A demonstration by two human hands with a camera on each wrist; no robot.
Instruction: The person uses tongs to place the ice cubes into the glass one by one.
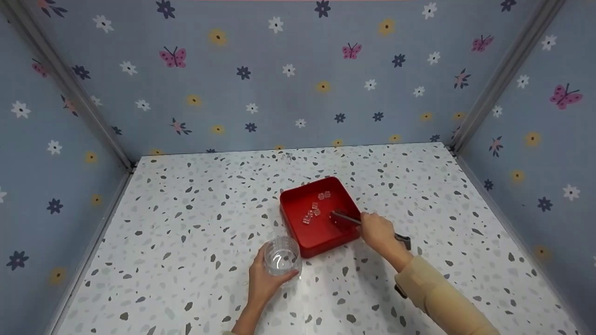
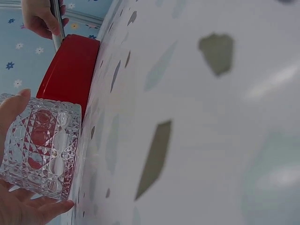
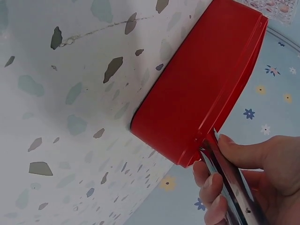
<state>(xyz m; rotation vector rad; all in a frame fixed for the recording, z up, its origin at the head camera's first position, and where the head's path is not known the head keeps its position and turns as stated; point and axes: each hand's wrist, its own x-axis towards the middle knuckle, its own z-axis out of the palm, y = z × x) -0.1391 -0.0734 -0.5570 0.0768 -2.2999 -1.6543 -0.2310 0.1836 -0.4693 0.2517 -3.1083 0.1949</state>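
Observation:
A square red tray (image 1: 298, 231) stands on the speckled table, with several small clear cubes (image 1: 314, 205) scattered inside. My left hand (image 1: 264, 279) holds a clear cut-glass tumbler (image 2: 47, 145) by its sides, close to the tray's near left corner. In the head view the tumbler looks empty. With my right hand (image 1: 378, 231) I grip metal tongs (image 3: 234, 183) at the tray's right side. The tongs' tips reach over the rim into the tray, to the right of the cubes. Whether the tips touch a cube cannot be seen.
White terrazzo-patterned tabletop (image 1: 186, 242) surrounds the tray. Blue walls (image 1: 288, 56) printed with flowers and butterflies close off the back and both sides, with grey metal posts (image 1: 503, 79) at the back corners.

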